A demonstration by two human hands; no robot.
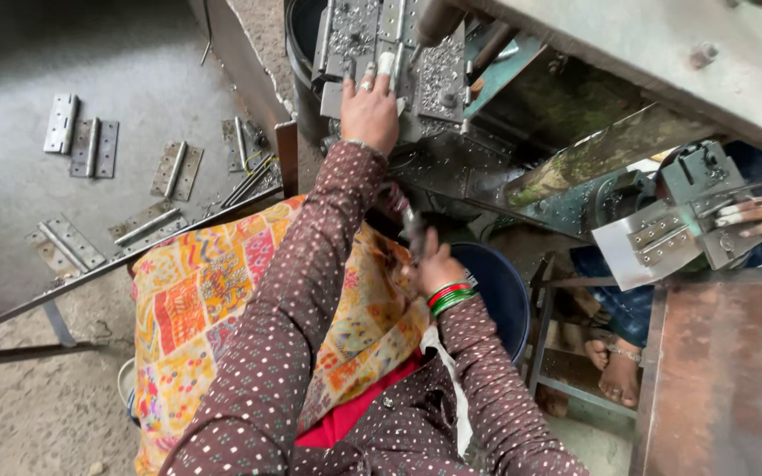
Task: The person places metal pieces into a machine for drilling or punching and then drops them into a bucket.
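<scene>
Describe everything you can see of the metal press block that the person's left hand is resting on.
The press block is a grey steel assembly of bolted plates at the top of the view, littered with bright metal chips. It looks worn and oily. It sits below a heavy painted machine frame, and a dark round shaft enters its top. The left hand lies on its front face, fingers pointing up; one fingertip is wrapped in pale tape.

Under the left hand [369, 110] the press block [390, 62] is dull grey metal, speckled with bright shavings. Left of that hand, the hinges [92, 148] are pale brushed metal on a rough, matt concrete floor [11, 203]. Below the right hand [438, 269] lie glossy plastic bangles [450, 296] and a printed cloth [213, 291].
</scene>
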